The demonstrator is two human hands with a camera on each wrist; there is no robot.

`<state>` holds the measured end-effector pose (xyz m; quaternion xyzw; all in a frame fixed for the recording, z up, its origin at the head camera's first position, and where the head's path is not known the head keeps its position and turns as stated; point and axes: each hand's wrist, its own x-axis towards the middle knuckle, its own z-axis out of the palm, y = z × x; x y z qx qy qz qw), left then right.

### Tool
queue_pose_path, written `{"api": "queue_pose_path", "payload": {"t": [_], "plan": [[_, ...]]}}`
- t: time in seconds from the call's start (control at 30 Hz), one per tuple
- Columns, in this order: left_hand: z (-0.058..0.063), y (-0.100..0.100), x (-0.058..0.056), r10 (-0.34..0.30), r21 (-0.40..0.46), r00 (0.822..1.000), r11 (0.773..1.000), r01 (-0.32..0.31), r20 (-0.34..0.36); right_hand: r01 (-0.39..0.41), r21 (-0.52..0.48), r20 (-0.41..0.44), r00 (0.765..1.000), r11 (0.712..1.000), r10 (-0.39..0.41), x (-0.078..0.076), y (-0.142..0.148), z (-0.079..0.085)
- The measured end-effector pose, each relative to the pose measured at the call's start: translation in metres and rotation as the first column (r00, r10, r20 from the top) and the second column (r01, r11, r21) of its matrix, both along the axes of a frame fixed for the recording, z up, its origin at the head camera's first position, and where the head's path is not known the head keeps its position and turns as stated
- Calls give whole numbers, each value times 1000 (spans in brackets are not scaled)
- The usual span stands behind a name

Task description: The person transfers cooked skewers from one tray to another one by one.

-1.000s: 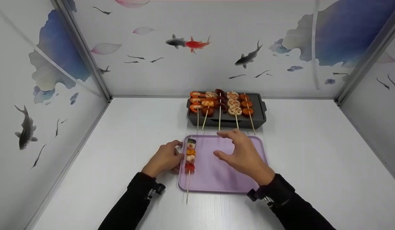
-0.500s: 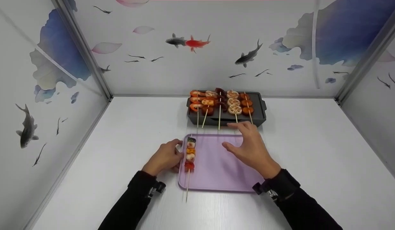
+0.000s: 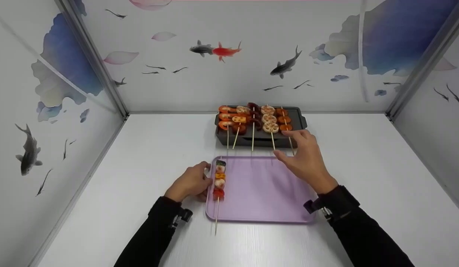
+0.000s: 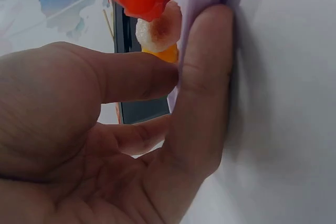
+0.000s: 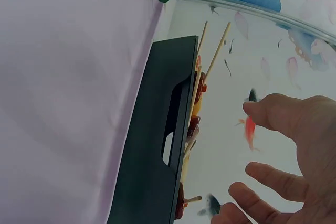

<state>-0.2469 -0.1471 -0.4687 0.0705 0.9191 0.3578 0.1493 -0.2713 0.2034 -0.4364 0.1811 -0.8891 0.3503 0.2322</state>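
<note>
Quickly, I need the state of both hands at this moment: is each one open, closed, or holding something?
Left hand: holding the purple tray by its edge, between thumb and fingers.
Right hand: open, holding nothing, near the rightmost skewer.

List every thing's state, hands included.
Tray, gripped at its left edge
Tray skewer, lying along the left side, overhanging
Grill, uncovered, loaded
Grill skewers, five, side by side
Left hand, pinching tray
Right hand, fingers apart, holding nothing
</note>
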Motion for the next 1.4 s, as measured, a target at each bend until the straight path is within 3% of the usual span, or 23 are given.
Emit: {"api": "queue_pose_path", "payload": {"t": [0.43,0.93,1.23,1.4], "plan": [[4,-3,-2,-4,-43,1000,999,5,19,40,-12,66,997,999,-39,-21,20,-4],[0,-4,2,8,33,998,999,-9,54,75,29,132,988,997,-78,-33,21,-5],[0,-3,0,-3,18,1000,1000,3,20,88,21,220,971,996,-90,-40,24,3],[1,-3,0,-3,35,1000,999,3,13,76,10,302,950,997,-75,-43,28,8]]}}
